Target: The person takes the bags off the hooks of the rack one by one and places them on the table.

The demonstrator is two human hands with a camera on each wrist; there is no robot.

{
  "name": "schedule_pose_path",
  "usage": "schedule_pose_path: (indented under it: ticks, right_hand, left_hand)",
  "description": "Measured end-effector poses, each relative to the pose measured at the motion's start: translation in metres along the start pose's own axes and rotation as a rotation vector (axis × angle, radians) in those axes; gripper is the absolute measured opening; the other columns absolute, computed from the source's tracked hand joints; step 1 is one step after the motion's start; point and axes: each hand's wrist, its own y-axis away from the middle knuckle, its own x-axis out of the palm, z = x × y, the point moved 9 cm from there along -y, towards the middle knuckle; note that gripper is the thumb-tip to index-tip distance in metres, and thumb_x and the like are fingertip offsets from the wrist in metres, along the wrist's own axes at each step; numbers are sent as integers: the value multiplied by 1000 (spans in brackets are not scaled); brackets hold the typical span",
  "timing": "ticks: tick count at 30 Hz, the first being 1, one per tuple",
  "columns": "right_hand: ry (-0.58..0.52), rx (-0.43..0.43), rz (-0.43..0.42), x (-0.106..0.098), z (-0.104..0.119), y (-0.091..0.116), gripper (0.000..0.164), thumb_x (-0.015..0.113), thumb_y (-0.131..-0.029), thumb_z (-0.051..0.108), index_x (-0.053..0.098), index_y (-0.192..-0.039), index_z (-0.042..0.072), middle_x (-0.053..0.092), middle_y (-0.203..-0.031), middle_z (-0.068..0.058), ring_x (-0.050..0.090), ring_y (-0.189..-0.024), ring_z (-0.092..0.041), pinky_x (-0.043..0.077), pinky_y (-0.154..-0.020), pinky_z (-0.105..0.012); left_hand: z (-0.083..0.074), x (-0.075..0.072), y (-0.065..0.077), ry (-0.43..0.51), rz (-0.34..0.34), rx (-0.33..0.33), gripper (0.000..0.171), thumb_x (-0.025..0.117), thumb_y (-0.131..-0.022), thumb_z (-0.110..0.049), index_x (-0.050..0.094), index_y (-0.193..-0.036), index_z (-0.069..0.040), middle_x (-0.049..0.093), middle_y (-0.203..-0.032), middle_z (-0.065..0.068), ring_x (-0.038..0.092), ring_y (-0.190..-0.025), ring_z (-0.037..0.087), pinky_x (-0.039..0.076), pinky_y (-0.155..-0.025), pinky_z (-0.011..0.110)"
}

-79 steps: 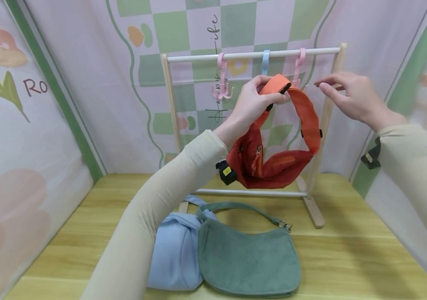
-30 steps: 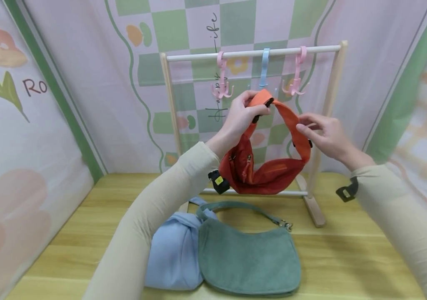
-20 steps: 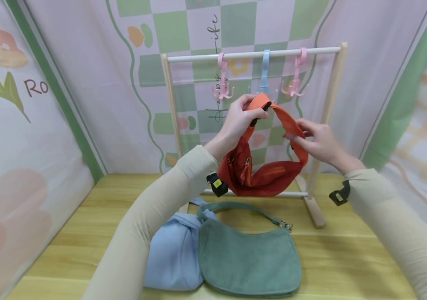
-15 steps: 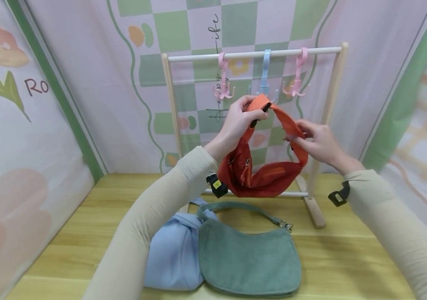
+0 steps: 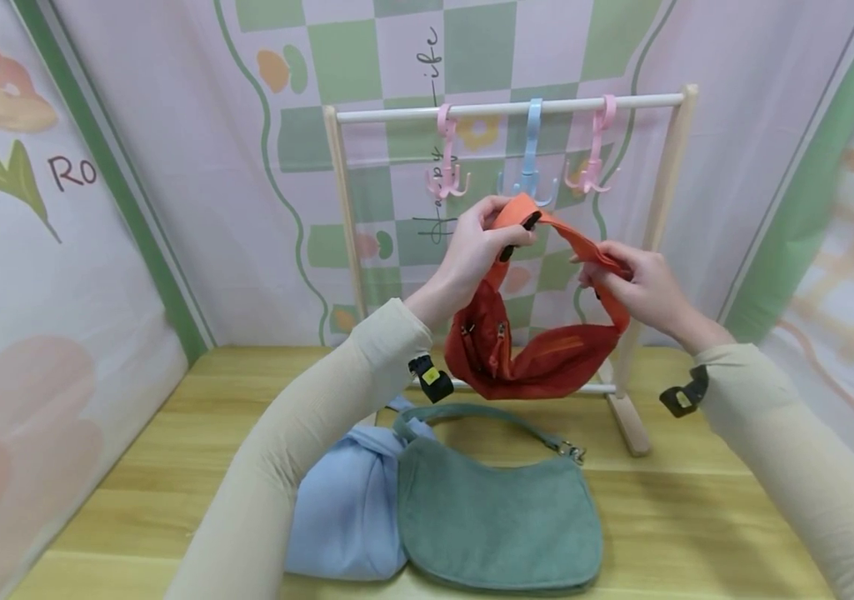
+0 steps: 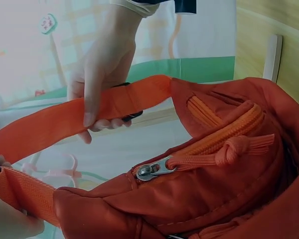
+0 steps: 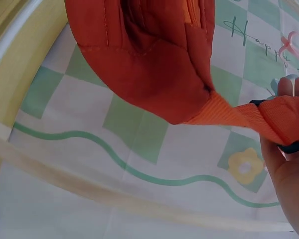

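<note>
A red waist bag (image 5: 539, 367) with an orange strap (image 6: 37, 127) hangs in the air before the rack. My left hand (image 5: 467, 250) grips the top of the strap by a black buckle, thumb in front. At the strap's other side, my right hand (image 5: 644, 287) pinches the band between thumb and fingers. A zipper with a knotted cord pull (image 6: 234, 151) shows on the bag in the left wrist view. Just behind the strap's top hangs a blue hook (image 5: 528, 167), with a pink hook (image 5: 446, 162) to its left and another pink hook (image 5: 591, 158) to its right.
The rack has a white top rail (image 5: 490, 108) and wooden posts, and stands at the back of the wooden table (image 5: 696, 517). A green shoulder bag (image 5: 497, 525) lies in front, against a light blue bag (image 5: 344, 508) partly hidden by the left sleeve. Patterned curtains surround the table.
My right hand has come in from the upper right and taken hold of the strap. My left hand has lowered the waist bag and brought it slightly left, uncovering the blue hook's prongs.
</note>
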Motion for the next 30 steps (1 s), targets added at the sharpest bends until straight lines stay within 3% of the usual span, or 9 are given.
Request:
schedule_pose_path:
  ticks: [9,18,24,30]
  right_hand:
    - [-101,103,14,-8,-6,4,18,52,-88,10,58,-105,4,61,-78,2,60,-68,-13,50,-60,-14]
    - [-158,109,3,-17,-2,6,16,51,-88,6,56,-103,4,58,-76,-3,59,-63,-15,51,-57,-16]
    - [-169,104,-13,-24,5,8,16,50,-89,9,56,-103,5,58,-74,-4,57,-60,-14,51,-53,-18]
    - [-213,106,-24,-30,28,10,14,49,-89,4,56,-100,1,58,-71,0,55,-57,-15,50,-51,-17]
  left_hand:
    - [-3,0,7,13,-1,-13,34,61,-75,-1,55,-108,-8,59,-94,2,53,-74,9,44,-63,21]
    - [-15,2,21,-7,-4,-5,36,59,-76,1,53,-111,-4,59,-95,4,53,-73,7,45,-63,17]
    - [-5,-1,14,12,22,15,36,61,-76,-1,55,-110,-8,59,-97,4,54,-76,10,46,-64,20]
    - [2,-1,12,17,36,33,35,64,-75,-4,56,-109,-11,60,-98,4,55,-78,12,47,-65,21]
